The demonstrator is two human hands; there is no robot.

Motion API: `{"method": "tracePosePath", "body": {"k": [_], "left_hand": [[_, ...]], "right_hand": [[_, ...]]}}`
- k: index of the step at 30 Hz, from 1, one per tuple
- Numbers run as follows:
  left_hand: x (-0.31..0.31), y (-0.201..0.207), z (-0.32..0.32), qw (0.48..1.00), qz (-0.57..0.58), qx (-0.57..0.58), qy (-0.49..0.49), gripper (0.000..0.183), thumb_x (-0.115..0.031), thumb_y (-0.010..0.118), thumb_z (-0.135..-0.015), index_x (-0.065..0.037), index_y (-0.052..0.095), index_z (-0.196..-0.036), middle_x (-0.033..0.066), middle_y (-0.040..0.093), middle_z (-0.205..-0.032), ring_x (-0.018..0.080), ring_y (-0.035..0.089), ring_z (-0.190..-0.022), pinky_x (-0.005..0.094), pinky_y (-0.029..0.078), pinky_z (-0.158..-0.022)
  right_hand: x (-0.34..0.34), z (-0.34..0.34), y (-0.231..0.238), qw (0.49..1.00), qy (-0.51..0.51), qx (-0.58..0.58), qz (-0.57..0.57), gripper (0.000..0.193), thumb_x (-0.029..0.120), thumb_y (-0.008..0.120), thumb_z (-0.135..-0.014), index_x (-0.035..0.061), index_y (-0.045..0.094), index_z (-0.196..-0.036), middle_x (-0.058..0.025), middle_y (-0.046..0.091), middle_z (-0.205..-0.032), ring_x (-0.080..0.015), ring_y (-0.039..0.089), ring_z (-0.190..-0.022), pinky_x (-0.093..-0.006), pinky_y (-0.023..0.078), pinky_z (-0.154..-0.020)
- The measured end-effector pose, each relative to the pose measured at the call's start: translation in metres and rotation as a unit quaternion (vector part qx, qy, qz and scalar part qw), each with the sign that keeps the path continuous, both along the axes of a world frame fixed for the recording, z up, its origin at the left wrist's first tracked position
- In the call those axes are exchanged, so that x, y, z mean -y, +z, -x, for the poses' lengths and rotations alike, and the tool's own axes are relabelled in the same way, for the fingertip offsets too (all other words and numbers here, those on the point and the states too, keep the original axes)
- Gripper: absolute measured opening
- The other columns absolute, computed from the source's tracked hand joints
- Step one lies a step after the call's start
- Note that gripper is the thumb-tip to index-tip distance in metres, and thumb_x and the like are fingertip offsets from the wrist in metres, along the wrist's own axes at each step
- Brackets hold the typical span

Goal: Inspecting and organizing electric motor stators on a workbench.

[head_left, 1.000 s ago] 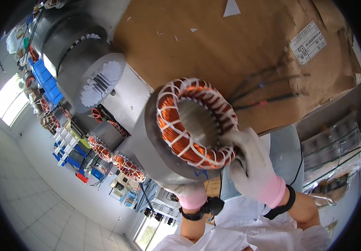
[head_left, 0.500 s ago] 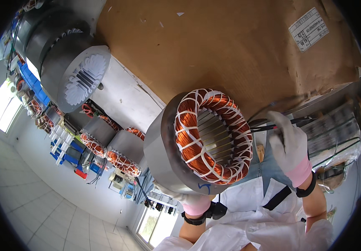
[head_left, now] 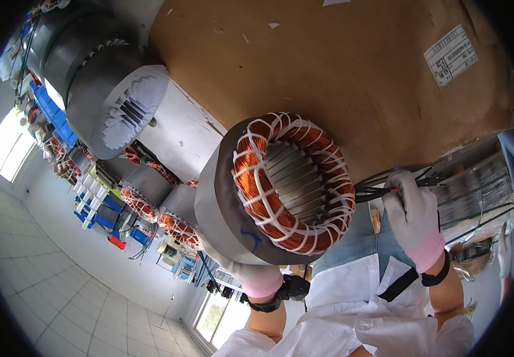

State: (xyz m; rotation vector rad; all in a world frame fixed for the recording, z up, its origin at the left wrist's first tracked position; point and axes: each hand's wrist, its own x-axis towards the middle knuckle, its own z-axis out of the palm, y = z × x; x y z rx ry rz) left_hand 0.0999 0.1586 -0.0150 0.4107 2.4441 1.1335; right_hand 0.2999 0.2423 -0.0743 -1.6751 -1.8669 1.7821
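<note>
A motor stator (head_left: 209, 208) with a grey core and copper windings laced with white cord sits in front of me, its bore tilted toward me. My left hand (head_left: 242, 272), in a white glove with a pink cuff, holds the stator's lower left side; its fingertips are hidden behind the core. Off the stator's right side runs a bundle of black lead wires (head_left: 371, 191). My gloved right hand (head_left: 410, 211) is closed around these wires, and their loose ends stick out beyond it. A small red spot shows on the wires by the fingers.
Brown cardboard (head_left: 304, 65) with a white label (head_left: 451, 55) covers the surface beyond. More stators (head_left: 141, 193) stand at left, near a large grey core (head_left: 105, 101) with white slot liners. Wrapped grey goods (head_left: 477, 184) lie at right, where another person's gloved hand (head_left: 502, 253) shows.
My right hand has closed on the black lead wires, which are now gathered in its fingers. The stator and my left hand appear slightly further left. Another person's hand has appeared at right.
</note>
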Motion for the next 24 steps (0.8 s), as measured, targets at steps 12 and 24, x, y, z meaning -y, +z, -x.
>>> {"method": "tracePosePath", "body": {"k": [12,24], "left_hand": [[0.06,0.0,-0.007,0.983,0.12,0.004,-0.136,0.052,-0.032,0.031,-0.095,-0.007,0.017,-0.139,0.0086,0.031,-0.138,0.0225,0.037,-0.122,0.039,0.033,-0.1],[0.073,-0.006,-0.022,0.974,0.169,-0.103,-0.112,0.055,-0.034,0.033,-0.094,-0.007,0.017,-0.139,0.0081,0.032,-0.137,0.0221,0.038,-0.121,0.0383,0.033,-0.099]], "right_hand": [[-0.048,0.014,0.034,0.964,0.153,-0.011,-0.217,0.024,0.015,0.057,-0.066,0.0142,0.065,-0.088,-0.0037,0.054,-0.071,-0.0225,0.052,-0.06,-0.0348,0.039,-0.051],[-0.053,0.048,-0.004,0.945,0.224,0.024,-0.236,0.033,0.011,0.055,-0.068,0.023,0.065,-0.096,-0.0001,0.047,-0.078,-0.0195,0.049,-0.073,-0.0324,0.039,-0.062]]}}
